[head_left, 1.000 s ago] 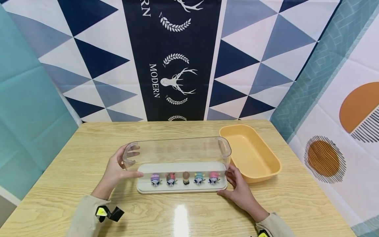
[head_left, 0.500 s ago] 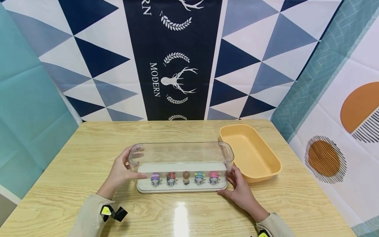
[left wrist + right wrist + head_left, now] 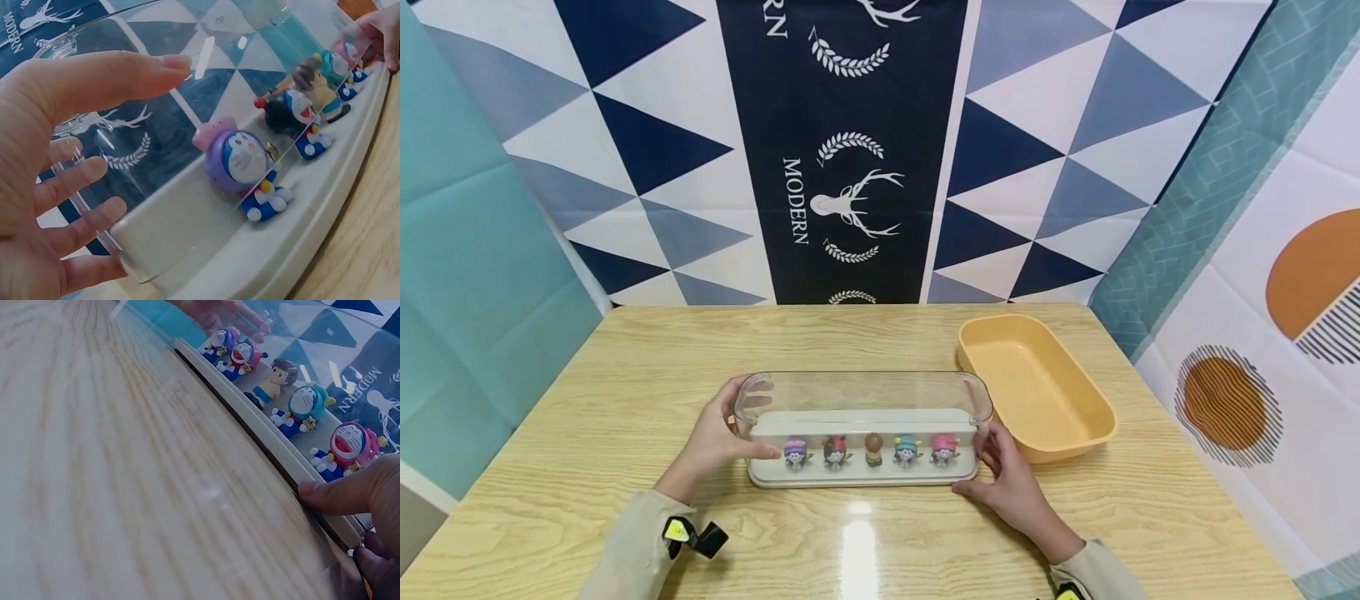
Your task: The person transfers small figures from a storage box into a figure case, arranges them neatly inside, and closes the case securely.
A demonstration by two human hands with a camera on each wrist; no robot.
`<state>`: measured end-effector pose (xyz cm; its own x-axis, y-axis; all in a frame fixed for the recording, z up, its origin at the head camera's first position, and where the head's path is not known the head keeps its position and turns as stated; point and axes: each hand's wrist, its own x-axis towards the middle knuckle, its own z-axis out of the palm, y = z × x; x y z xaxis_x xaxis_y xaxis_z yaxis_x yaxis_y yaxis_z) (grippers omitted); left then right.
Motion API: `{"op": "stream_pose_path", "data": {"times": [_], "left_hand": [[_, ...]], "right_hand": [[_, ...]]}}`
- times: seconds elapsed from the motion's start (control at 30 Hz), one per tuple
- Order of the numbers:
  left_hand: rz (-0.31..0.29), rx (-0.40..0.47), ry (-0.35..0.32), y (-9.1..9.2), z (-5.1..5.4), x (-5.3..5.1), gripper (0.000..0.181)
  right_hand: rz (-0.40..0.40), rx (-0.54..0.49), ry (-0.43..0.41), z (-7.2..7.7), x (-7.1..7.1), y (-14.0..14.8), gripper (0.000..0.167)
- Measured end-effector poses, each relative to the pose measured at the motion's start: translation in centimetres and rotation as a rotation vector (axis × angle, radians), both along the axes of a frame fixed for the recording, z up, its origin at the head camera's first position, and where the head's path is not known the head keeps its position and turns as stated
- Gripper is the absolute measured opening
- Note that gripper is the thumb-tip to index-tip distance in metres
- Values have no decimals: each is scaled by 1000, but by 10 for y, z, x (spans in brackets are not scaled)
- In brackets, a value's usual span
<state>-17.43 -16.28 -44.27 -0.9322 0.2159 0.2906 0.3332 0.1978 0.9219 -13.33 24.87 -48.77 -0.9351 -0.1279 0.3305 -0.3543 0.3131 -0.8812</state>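
Note:
A long clear plastic cover (image 3: 865, 392) stands over a white display base (image 3: 865, 477) on the table. In a row on the base are several small figurines (image 3: 303, 403), most with coloured hoods, one with brown hair. My left hand (image 3: 718, 437) holds the cover's left end, thumb in front and fingers spread behind, as the left wrist view shows. At the other end my right hand (image 3: 1011, 487) grips the base, its thumb (image 3: 331, 495) pressing the front edge. The cover's lower edge sits around the figurines; whether it is fully seated on the base I cannot tell.
A yellow plastic bin (image 3: 1037, 392) stands behind and to the right, close to the cover's right end. The wooden table (image 3: 572, 467) runs back to a patterned cloth (image 3: 850, 150). Printed cloths also hang at both sides.
The cover has come down and slightly right, levelling out over the base, with my left hand moving along with it. My right hand and the base have stayed nearly still.

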Motion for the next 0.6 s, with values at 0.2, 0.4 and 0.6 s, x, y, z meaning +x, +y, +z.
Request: {"op": "stream_pose_path", "data": {"times": [0.2, 0.4, 0.6], "left_hand": [[-29, -24, -20, 1, -5, -1, 96], [-50, -77, 0, -1, -10, -2, 98], [-64, -173, 20, -2, -10, -2, 104]], "right_hand": [[20, 1, 36, -2, -1, 1, 78], [7, 15, -86, 1, -1, 2, 82], [35, 9, -92, 1, -2, 2, 84]]}}
